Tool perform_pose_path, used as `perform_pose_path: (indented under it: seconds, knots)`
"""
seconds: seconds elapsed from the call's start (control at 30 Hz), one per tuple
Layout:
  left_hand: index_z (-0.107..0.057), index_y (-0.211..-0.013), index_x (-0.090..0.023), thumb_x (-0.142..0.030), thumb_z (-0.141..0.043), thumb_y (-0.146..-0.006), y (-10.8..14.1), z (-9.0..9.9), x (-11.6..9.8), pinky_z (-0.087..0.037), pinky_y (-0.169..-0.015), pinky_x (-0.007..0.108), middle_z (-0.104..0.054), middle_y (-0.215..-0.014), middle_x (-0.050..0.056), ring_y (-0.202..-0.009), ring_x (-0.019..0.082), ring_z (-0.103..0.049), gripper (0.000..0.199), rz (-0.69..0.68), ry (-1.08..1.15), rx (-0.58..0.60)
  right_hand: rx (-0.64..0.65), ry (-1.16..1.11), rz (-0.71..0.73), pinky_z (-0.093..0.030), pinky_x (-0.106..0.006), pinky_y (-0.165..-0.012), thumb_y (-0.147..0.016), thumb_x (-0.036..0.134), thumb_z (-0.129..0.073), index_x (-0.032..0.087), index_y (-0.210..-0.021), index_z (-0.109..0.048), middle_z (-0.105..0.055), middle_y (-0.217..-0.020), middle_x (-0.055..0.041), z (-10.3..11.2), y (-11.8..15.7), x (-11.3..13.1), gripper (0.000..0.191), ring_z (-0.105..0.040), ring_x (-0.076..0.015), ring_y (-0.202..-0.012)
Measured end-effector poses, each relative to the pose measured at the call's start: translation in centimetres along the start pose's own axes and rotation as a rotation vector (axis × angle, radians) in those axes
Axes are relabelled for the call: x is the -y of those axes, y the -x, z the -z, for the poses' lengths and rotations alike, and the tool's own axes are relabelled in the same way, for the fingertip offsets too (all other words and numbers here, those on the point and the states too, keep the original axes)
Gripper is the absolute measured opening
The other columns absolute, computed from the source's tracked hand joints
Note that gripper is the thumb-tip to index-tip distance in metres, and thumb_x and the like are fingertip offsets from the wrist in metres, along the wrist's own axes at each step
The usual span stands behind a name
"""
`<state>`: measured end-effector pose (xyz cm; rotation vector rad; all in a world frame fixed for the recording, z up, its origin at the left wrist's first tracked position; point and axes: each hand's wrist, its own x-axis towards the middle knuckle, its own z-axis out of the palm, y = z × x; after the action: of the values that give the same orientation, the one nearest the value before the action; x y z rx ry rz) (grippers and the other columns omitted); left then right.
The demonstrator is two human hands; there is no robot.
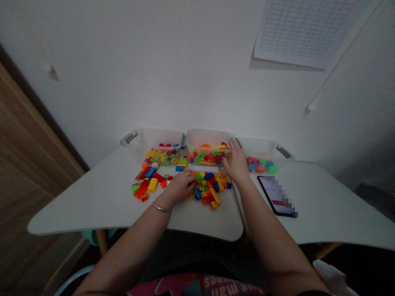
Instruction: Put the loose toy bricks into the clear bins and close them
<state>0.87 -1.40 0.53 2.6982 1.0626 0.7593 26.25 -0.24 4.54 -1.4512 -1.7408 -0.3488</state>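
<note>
Steadying the middle bin (200,137), seemingly, my right hand (237,163) spreads its fingers; whether my left hand's (181,185), curled over loose blocks (214,199), clamp any, I cannot tell.

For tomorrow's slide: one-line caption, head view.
Left hand among loose toy blocks on a white table, right hand at the side of the middle clear bin.

The left fingers (191,179) partly cover the bricks (210,185); the chart (304,31) is cropped.
</note>
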Motion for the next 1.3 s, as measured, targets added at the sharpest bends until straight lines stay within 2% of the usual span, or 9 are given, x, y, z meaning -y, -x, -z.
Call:
perform_pose_path:
  seconds: [0.13, 0.23, 0.3, 0.4, 0.47, 0.6, 0.87, 1.07, 1.3]
  knots:
    - [-0.071, -0.093, -0.019, -0.016, -0.050, -0.089, 0.0, 0.1, -0.1, -0.050, -0.085, 0.036, -0.067, -0.094, 0.008, -0.090, 0.021, -0.059, 0.021, 0.004, -0.001, 0.004, -0.052, -0.048, 0.049, -0.037, -0.049, -0.109, -0.086, 0.023, -0.048, 0.016, -0.133, -0.051, -0.055, -0.136, -0.0147, 1.7, 1.0, 0.3, 0.047, -0.047, -0.0280, -0.128]
    - [-0.071, -0.093, -0.019, -0.016, -0.050, -0.089, 0.0, 0.2, -0.2, -0.050, -0.086, 0.037, -0.067, -0.095, 0.008, -0.091, 0.021, -0.059, 0.021, 0.008, 0.002, 0.003, 0.041, -0.050, 0.127, -0.043, -0.044, -0.104, -0.089, 0.022, -0.046, 0.020, -0.114, -0.065, -0.066, -0.117, -0.0103, 2.4, 2.3, 0.3, 0.031, -0.057, -0.0254, -0.114]
    - [-0.071, -0.093, -0.019, -0.016, -0.050, -0.089, 0.0, 0.2, -0.2, -0.050, -0.087, 0.037, -0.067, -0.095, 0.008, -0.091, 0.021, -0.059, 0.021, 0.009, 0.005, 0.001, 0.145, -0.026, 0.120, -0.046, -0.043, -0.099, -0.089, 0.021, -0.047, 0.021, -0.106, -0.068, -0.070, -0.108, -0.0088, 2.2, 3.5, 0.2, 0.027, -0.060, -0.0254, -0.106]
    - [-0.070, -0.093, -0.019, -0.017, -0.051, -0.089, 0.1, 0.2, -0.2, -0.050, -0.086, 0.036, -0.067, -0.095, 0.008, -0.092, 0.021, -0.059, 0.020, 0.016, -0.005, 0.006, 0.286, 0.008, 0.049, -0.047, -0.042, -0.097, -0.087, 0.020, -0.050, 0.020, -0.110, -0.067, -0.070, -0.111, -0.0091, 1.0, 5.2, -0.2, 0.029, -0.060, -0.0262, -0.106]
    - [-0.070, -0.093, -0.019, -0.017, -0.051, -0.090, 0.1, 0.2, -0.2, -0.050, -0.086, 0.036, -0.066, -0.095, 0.008, -0.092, 0.021, -0.059, 0.020, 0.018, -0.012, 0.008, 0.321, 0.011, -0.016, -0.047, -0.043, -0.098, -0.086, 0.020, -0.051, 0.019, -0.119, -0.063, -0.068, -0.117, -0.0102, 0.0, 6.2, -0.4, 0.035, -0.060, -0.0266, -0.109]
    - [-0.070, -0.093, -0.019, -0.017, -0.051, -0.090, 0.1, 0.3, -0.3, -0.050, -0.087, 0.036, -0.066, -0.095, 0.008, -0.092, 0.021, -0.059, 0.020, 0.014, -0.016, 0.008, 0.297, -0.020, -0.111, -0.047, -0.042, -0.100, -0.087, 0.023, -0.053, 0.019, -0.126, -0.059, -0.065, -0.123, -0.0114, -1.3, 7.2, -0.7, 0.040, -0.058, -0.0267, -0.114]
    - [-0.070, -0.094, -0.018, -0.016, -0.050, -0.090, 0.0, 0.3, -0.4, -0.050, -0.086, 0.037, -0.067, -0.096, 0.009, -0.092, 0.022, -0.059, 0.021, 0.021, -0.029, 0.026, 0.249, -0.095, -0.180, -0.049, -0.039, -0.096, -0.089, 0.026, -0.050, 0.020, -0.115, -0.065, -0.064, -0.117, -0.0105, -2.5, 7.3, -1.1, 0.031, -0.060, -0.0236, -0.109]
    - [-0.070, -0.094, -0.018, -0.016, -0.051, -0.090, 0.1, 0.1, 0.0, -0.049, -0.087, 0.036, -0.067, -0.096, 0.008, -0.093, 0.021, -0.059, 0.020, 0.016, -0.025, 0.020, 0.180, -0.194, -0.220, -0.048, -0.041, -0.096, -0.086, 0.032, -0.053, 0.019, -0.100, -0.065, -0.064, -0.107, -0.0108, -2.9, 7.1, -1.4, 0.023, -0.060, -0.0242, -0.103]
    - [-0.070, -0.095, -0.018, -0.016, -0.051, -0.090, -0.1, 0.2, 0.0, -0.048, -0.087, 0.037, -0.067, -0.096, 0.008, -0.094, 0.022, -0.060, 0.020, 0.014, -0.023, 0.030, 0.029, -0.331, -0.218, -0.050, -0.043, -0.091, -0.081, 0.032, -0.057, 0.020, -0.097, -0.058, -0.064, -0.106, -0.0112, -2.6, 7.1, -1.2, 0.021, -0.059, -0.0247, -0.101]
